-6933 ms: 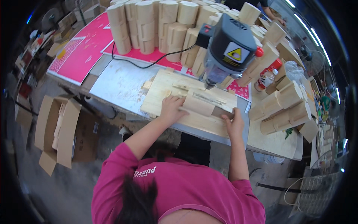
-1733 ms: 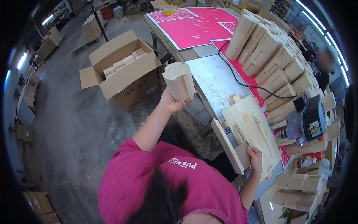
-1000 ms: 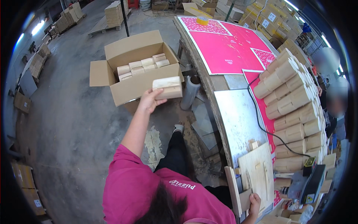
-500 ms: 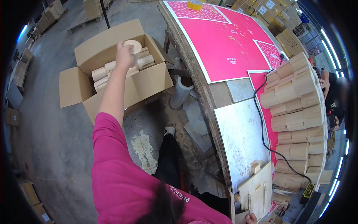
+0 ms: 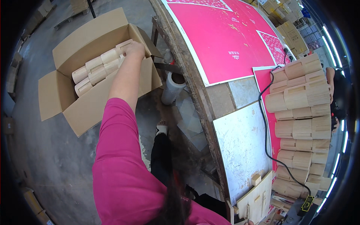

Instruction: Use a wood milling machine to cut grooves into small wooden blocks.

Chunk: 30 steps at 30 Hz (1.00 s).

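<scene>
My left hand [image 5: 135,49] reaches into the right end of an open cardboard box [image 5: 50,95]. Its fingers curl down around a pale wooden cylinder [image 5: 123,45], partly hidden by the hand. Beside it, several wooden cylinders [image 5: 93,65] lie on their sides in rows inside the box. At the bottom edge, only a bit of my right hand [image 5: 249,223] shows, by a thin metal rod on a wooden board fixture [image 5: 258,198]; its fingers are mostly cut off.
On my right, a worktable carries pink printed sheets [image 5: 225,41], a white panel [image 5: 242,146] and stacked wooden cylinders [image 5: 300,127]. A black cable [image 5: 265,129] crosses it. A roll of clear film [image 5: 173,88] stands beside the box. Another person [image 5: 337,93] is beyond the stack.
My left hand has lowered the wooden cylinder from above the box into its right end. My right hand has slipped mostly out of view as the view shifted.
</scene>
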### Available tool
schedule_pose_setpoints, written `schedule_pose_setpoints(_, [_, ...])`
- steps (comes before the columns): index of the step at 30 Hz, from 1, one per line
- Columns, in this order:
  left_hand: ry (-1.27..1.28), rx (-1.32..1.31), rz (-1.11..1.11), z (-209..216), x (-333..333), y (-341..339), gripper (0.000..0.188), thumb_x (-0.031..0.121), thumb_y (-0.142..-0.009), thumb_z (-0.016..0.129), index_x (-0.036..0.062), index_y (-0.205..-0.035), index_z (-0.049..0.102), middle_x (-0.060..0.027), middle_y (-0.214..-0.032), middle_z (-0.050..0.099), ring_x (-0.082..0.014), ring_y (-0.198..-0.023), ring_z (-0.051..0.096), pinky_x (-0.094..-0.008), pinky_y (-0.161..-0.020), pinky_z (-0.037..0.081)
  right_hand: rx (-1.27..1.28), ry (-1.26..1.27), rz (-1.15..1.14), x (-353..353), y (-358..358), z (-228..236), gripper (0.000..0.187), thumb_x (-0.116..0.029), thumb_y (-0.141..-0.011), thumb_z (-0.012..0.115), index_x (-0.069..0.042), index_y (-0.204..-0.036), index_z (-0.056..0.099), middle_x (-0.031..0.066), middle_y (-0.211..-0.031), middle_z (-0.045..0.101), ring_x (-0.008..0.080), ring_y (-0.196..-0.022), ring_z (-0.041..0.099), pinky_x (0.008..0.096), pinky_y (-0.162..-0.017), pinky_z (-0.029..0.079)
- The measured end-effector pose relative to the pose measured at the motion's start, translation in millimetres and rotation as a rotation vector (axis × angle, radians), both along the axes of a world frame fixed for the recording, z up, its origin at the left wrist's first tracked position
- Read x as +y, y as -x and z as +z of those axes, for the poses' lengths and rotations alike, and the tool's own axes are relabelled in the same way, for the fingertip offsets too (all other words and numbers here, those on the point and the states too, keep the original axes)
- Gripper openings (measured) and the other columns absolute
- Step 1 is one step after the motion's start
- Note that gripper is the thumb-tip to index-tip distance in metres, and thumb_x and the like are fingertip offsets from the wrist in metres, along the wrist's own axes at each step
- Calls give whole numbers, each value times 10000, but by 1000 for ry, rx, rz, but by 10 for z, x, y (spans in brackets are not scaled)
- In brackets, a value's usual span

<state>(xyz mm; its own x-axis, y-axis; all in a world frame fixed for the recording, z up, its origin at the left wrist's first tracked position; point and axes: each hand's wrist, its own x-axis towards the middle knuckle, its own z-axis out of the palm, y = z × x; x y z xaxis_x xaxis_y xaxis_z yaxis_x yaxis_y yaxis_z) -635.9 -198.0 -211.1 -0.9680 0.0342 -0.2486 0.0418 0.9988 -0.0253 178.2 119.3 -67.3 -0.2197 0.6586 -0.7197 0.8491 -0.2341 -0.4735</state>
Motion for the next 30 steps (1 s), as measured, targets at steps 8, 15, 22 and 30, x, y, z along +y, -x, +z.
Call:
schedule_pose_setpoints(8, [-106,-81,-92,-517,-197,294,484,-48,-671,611,39,-1146,571,-188,-1095,598,-284,-1071,556,-357,-845,478,70,-5,-25,8,10,-31,322,-313,-844,613,-58,-1029,545,-47,-764,476,85,-696,410,247,-615,339])
schedule_pose_setpoints(15, [-638,41,104,-1107,-710,309,539,129,-703,640,37,-1220,519,-183,-1192,546,-282,-1085,544,-329,-926,423,143,5,-44,-21,44,-29,305,-297,-844,614,-60,-1023,546,-48,-759,479,76,-681,408,233,-599,336])
schedule_pose_setpoints(22, [-514,-192,61,-1508,-1025,605,625,201,-645,693,49,-1223,510,-171,-1147,574,-274,-1040,559,-327,-886,424,-73,-72,-28,129,-416,-255,586,-259,-785,671,-11,-1272,461,77,-1097,561,150,-982,500,290,-864,396])
schedule_pose_setpoints(30, [-524,58,-123,-1185,-853,304,469,231,-638,686,45,-1040,535,-168,-1014,620,-299,-980,578,-356,-822,438,-26,2,-194,131,-583,-171,564,-251,-792,673,48,-1225,468,41,-973,563,136,-852,503,258,-763,411])
